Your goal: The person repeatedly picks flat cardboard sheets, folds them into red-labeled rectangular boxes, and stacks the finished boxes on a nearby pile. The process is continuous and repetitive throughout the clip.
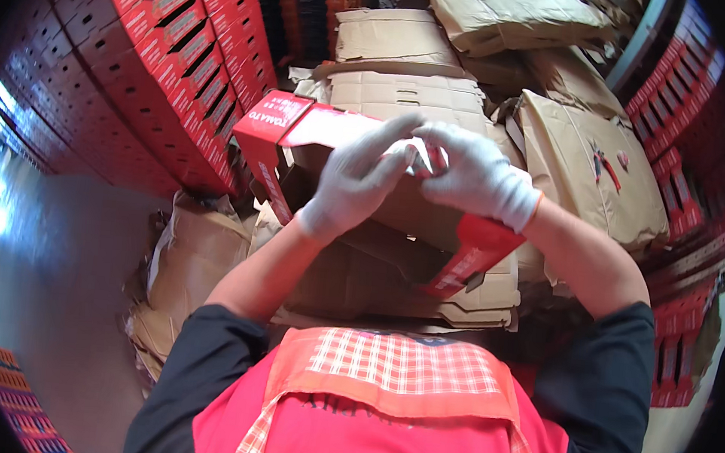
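A red cardboard box (pixel 323 128), brown inside and partly folded up, lies before me on stacked flat cardboard. My left hand (pixel 358 174) and my right hand (pixel 475 172), both in white knit gloves, meet above the middle of its far side. Their fingers are curled, with the tips almost touching. Something small, whitish and red shows between them, too hidden to name. The box's red left end (pixel 266 145) stands up beside my left wrist. Its right end (pixel 476 254) slants out below my right wrist.
Tall stacks of red boxes (pixel 168 28) rise at the left, with more (pixel 681 82) at the right. Brown paper-wrapped bundles (pixel 519 16) are piled at the back. Red-handled pliers (pixel 606 168) lie on a wrapped bundle at the right. Grey floor (pixel 73 287) shows at the left.
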`<state>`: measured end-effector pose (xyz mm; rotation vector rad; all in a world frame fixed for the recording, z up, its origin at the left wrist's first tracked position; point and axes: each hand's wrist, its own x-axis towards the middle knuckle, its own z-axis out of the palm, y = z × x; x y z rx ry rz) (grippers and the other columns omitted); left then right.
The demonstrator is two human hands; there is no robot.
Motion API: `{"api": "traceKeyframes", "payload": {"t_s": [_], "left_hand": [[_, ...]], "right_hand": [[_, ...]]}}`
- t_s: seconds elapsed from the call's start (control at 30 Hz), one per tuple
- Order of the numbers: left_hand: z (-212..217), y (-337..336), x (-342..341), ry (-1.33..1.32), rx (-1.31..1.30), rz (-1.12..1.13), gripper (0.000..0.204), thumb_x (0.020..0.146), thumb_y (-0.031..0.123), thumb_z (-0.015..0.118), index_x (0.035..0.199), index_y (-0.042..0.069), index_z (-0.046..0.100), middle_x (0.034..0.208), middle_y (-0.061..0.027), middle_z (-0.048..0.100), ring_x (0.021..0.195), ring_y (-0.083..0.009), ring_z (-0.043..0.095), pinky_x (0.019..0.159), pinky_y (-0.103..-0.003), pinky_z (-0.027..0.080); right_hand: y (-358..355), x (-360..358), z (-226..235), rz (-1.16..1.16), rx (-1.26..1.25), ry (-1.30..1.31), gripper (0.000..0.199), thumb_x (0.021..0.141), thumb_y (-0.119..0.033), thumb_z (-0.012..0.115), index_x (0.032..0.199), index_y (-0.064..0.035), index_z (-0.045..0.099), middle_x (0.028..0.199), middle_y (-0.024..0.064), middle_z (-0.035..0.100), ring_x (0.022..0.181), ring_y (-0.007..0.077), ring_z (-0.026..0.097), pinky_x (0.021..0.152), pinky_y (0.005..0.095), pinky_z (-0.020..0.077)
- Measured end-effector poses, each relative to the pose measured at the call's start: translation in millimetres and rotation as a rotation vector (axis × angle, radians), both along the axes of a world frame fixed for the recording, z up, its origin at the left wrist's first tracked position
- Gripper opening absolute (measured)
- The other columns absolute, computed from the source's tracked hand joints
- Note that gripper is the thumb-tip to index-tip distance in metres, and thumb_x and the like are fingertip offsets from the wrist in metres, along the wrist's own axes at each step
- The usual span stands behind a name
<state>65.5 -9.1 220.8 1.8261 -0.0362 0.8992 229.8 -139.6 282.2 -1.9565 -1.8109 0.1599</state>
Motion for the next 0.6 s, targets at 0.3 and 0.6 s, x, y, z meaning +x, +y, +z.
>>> {"api": "traceKeyframes", "payload": {"t_s": [0.3, 0.6], "left_hand": [[-28, -25, -126, -0.056, 0.448, 0.492, 0.082, 0.093, 0.062, 0.051, 0.141, -0.004, 0.048, 0.145, -0.0191, 0.051, 0.138, -0.0351, 0.043, 0.117, -0.049, 0.023], [5, -82, 2, 0.201, 0.822, 0.135, 0.086, 0.067, 0.044, 0.082, 0.137, 0.003, 0.052, 0.143, -0.025, 0.048, 0.13, -0.044, 0.048, 0.111, -0.058, 0.033]], "right_hand": [[-32, 179, -133, -0.216, 0.158, 1.345, 0.027, 0.077, -0.021, 0.078, 0.098, -0.0036, 0.073, 0.096, 0.0057, 0.072, 0.086, 0.0149, 0.067, 0.077, 0.0299, 0.0534], [-78, 122, -176, -0.446, 0.073, -0.21, 0.025, 0.096, -0.022, 0.057, 0.081, -0.0062, 0.069, 0.074, 0.0125, 0.066, 0.065, 0.02, 0.062, 0.063, 0.038, 0.0527]]}}
